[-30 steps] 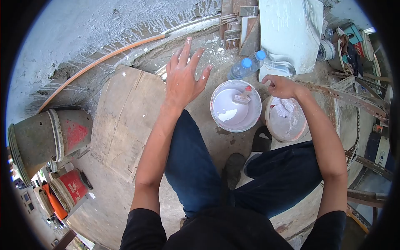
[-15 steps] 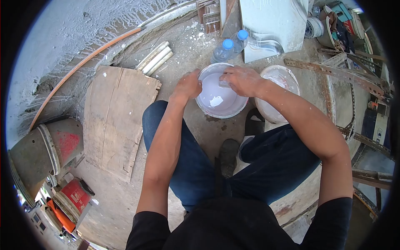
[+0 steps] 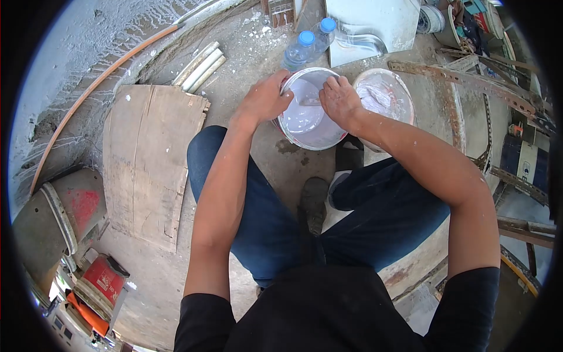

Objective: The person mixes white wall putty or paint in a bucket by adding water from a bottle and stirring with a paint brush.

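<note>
A round white bucket [image 3: 319, 139] with pale liquid in its bottom stands between my feet and the bottles, tilted a little. My left hand [image 3: 267, 100] has its fingers closed on the bucket's left rim. At the right side of the opening, my right hand [image 3: 341, 101] is closed around a small scraper-like tool [image 3: 309, 102] that reaches into the bucket; its exact shape is partly hidden by my fingers. Just right of it, a second bucket [image 3: 404, 97] holds thick whitish paste, with my right forearm passing over its lower part.
Two blue-capped bottles [image 3: 299, 51] stand beyond the bucket. White pipe pieces [image 3: 200, 67] and a wooden board [image 3: 149, 164] lie at left. A pale metal sheet [image 3: 372, 26] is at the top. Rusty metal angle bars [image 3: 469, 82] extend along the right.
The bucket has tipped, showing more of its right inner wall. My left hand has moved further over its rim, and the tool now sits lower inside. The whole view has shifted slightly.
</note>
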Tool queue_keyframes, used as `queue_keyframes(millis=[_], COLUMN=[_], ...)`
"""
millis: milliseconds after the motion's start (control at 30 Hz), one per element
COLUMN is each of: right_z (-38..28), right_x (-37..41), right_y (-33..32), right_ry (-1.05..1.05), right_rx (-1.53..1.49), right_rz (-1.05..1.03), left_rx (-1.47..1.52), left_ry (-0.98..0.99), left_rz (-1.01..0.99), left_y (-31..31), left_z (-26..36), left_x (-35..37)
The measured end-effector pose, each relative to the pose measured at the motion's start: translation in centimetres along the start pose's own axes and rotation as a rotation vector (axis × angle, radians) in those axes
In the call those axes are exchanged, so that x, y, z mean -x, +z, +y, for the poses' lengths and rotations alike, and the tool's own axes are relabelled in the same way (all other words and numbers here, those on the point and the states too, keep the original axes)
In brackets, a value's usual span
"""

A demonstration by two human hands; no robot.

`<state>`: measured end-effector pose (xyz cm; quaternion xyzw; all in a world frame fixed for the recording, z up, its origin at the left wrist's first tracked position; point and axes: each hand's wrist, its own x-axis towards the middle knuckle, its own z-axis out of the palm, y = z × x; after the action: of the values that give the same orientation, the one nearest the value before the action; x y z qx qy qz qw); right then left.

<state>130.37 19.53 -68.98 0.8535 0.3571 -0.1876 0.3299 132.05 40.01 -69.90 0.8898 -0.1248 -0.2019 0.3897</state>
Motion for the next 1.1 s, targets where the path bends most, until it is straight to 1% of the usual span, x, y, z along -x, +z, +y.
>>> queue_keyframes(millis=[67, 167, 267, 367, 467, 567, 667, 767, 867, 933, 1000, 1033, 1100], right_z=[-0.5, -0.1, -0.4, -1.9, -3.0, -2.8, -1.6, 0.1, 1.2, 0.6, -1.2, -2.1, -3.0], right_x=[0.5, 0.4, 0.3, 0.9, 1.1, 0.9, 0.4, -0.3, -0.5, -0.6, -0.2, 0.2, 0.4], right_y=[-0.1, 2.1, 3.2, 2.3, 2.3, 1.1, 1.0, 0.8, 1.7, 2.1, 2.3, 2.1, 1.5], right_ry=[0.082, 0.063, -0.041, -0.071, -0.118, -0.074, -0.051, 0.017, 0.074, 0.012, -0.068, -0.110, -0.198], right_rx=[-0.145, -0.272, -0.277, -0.398, -0.559, -0.682, -0.659, -0.508, -0.424, -0.445, -0.462, -0.482, -0.489], right_rz=[-0.086, -0.014, 0.006, -0.024, 0.012, 0.020, 0.041, 0.055, 0.140, 0.129, 0.124, 0.204, 0.173], left_rx=[-0.014, -0.041, -0.041, -0.021, -0.035, -0.039, -0.049, -0.053, -0.055, -0.040, -0.058, -0.064, -0.066], left_ry=[0.035, 0.063, 0.043, 0.020, 0.017, 0.012, 0.001, 0.005, 0.024, 0.065, 0.058, 0.056, 0.072], left_rz=[0.015, 0.042, 0.038, 0.019, 0.021, 0.028, 0.017, 0.022, 0.035, 0.055, 0.056, 0.055, 0.061], left_y=[0.2, 0.4, 0.2, -0.2, -0.2, 0.1, -0.3, -0.3, -0.1, 0.0, 0.0, 0.0, 0.1], left_z=[-0.1, 0.0, 0.5, 1.0, 0.9, 0.6, 1.0, 1.1, 1.0, 0.8, 0.7, 0.8, 0.6], left_x=[-0.3, -0.4, -0.4, -0.3, -0.3, -0.3, -0.3, -0.3, -0.3, -0.3, -0.3, -0.3, -0.5])
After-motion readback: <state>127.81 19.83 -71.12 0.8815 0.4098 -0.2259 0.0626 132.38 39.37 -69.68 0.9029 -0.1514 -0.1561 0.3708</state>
